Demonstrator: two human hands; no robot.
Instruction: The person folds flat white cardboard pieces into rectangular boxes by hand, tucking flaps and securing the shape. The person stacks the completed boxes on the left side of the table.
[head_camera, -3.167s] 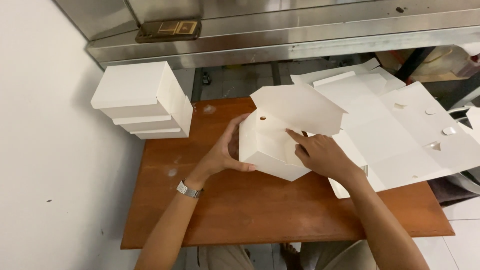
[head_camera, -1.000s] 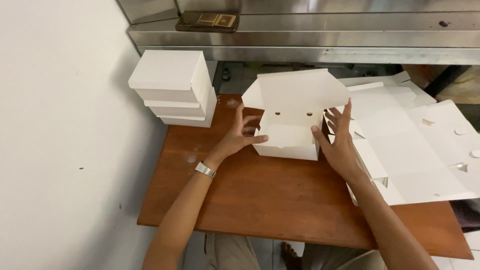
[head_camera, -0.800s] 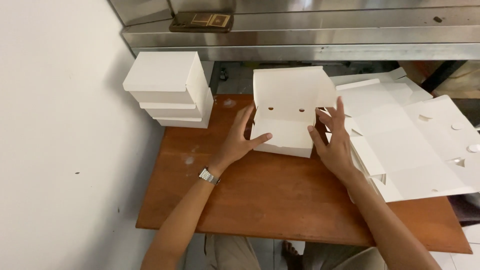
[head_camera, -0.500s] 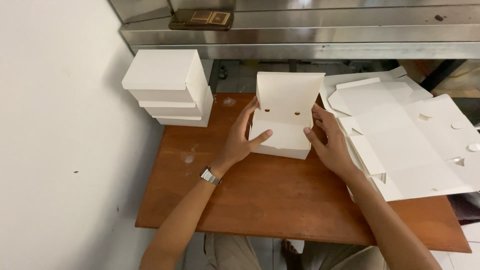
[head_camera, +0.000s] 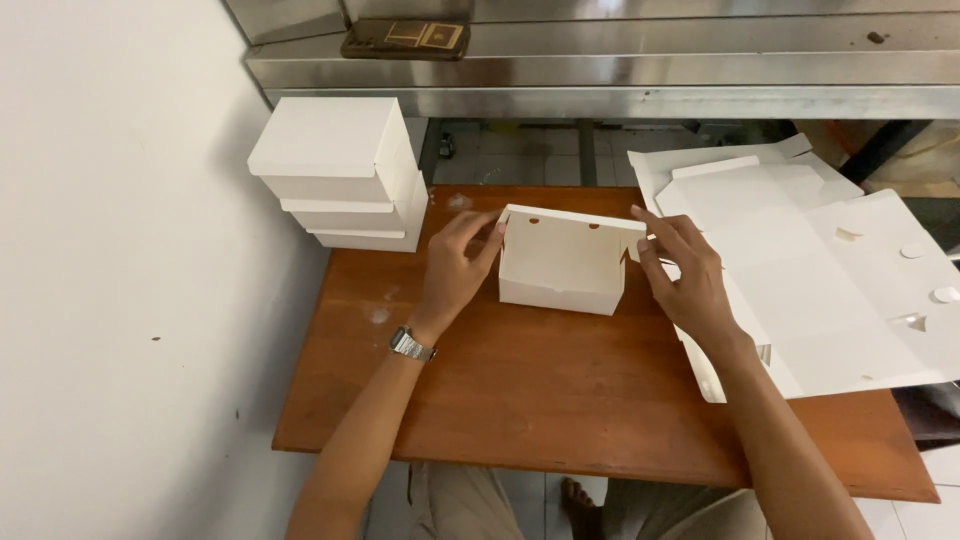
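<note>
A white cardboard box (head_camera: 560, 265) stands on the brown wooden table (head_camera: 540, 390), its lid tilted down over the opening, partly closed. My left hand (head_camera: 455, 270) touches the box's left side and the lid's left corner with its fingertips. My right hand (head_camera: 685, 280) holds the lid's right corner, fingers spread. A metal watch (head_camera: 411, 344) sits on my left wrist.
A stack of three closed white boxes (head_camera: 340, 175) stands at the table's back left, by the white wall. Flat unfolded box blanks (head_camera: 820, 270) lie at the right, overhanging the table. A steel shelf (head_camera: 620, 70) runs along the back with a dark flat object (head_camera: 405, 38) on it.
The lid stood upright and open; it has swung forward and down over the box. Both hands shifted from the box's sides to the lid's corners.
</note>
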